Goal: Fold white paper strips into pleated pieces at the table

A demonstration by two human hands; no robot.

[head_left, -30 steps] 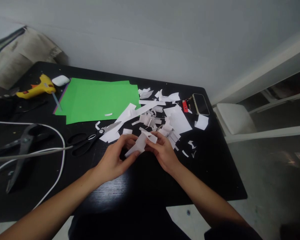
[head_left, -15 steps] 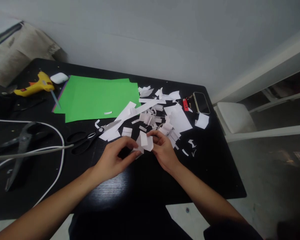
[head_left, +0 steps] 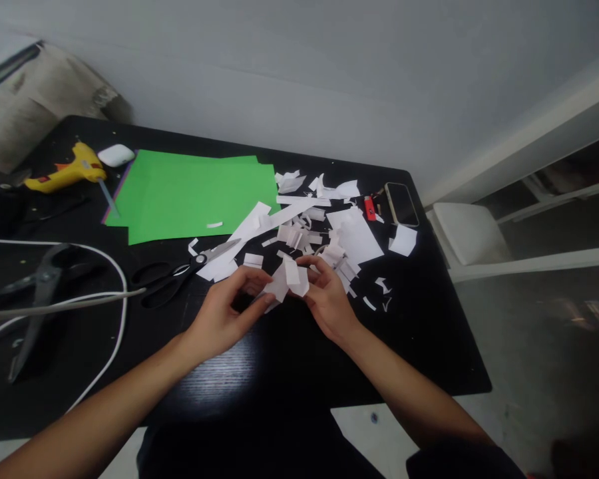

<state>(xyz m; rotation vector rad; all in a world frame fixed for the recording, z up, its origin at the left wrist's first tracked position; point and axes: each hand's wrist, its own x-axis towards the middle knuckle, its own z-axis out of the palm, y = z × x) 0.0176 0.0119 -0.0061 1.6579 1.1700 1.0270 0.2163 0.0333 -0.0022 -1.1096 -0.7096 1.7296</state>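
Note:
Between my two hands is a small folded white paper piece [head_left: 290,274], raised a little above the black table [head_left: 299,379]. My left hand [head_left: 224,309] pinches its left side between thumb and fingers. On the right side, my right hand [head_left: 329,303] grips the same piece, its fingertips partly hidden behind the paper. Just beyond my hands lie white paper scraps [head_left: 297,236], strips and small folded bits. A pair of black-handled scissors [head_left: 180,271] rests left of them, blades over the paper.
Green sheets [head_left: 194,193] lie at the back. A yellow glue gun [head_left: 72,169] and a white case [head_left: 116,156] are at the far left, with a white cable [head_left: 122,326] and dark pliers-like tool [head_left: 42,293] nearer. At the right sit a red lighter [head_left: 370,208] and phone [head_left: 402,203].
The folded paper has turned slightly between my fingers, and more of its left flap shows. My left hand has shifted slightly left.

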